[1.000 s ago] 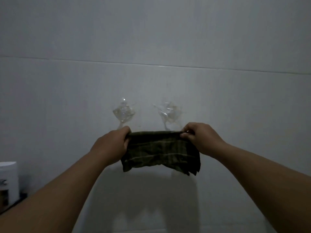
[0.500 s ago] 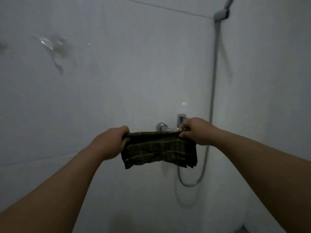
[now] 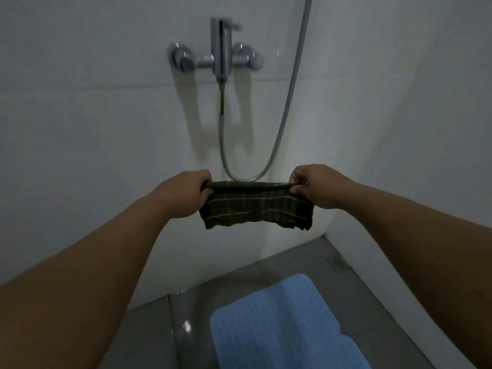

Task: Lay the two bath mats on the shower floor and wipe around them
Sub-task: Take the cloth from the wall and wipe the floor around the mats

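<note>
Up at the top centre of the frame, the chrome shower mixer (image 3: 217, 58) sits on the white tiled wall (image 3: 80, 115), and its grey hose (image 3: 282, 121) loops down from the valve, curls low in the middle and climbs away to the upper right. Down at the bottom, the grey shower floor (image 3: 239, 294) shows a wet gleam, and a blue bath mat (image 3: 271, 323) lies flat on it at lower centre-right. A second blue mat edge (image 3: 351, 350) overlaps it at the bottom right corner. Nothing sits between the hands and the floor. Mid-frame, both arms reach forward, nearly level. The left hand (image 3: 183, 191) is clenched on the left end of a dark green checked cloth (image 3: 253, 206), the right hand (image 3: 316, 183) pinches its right end, and the cloth hangs stretched between them, in the air, well above the mats.
</note>
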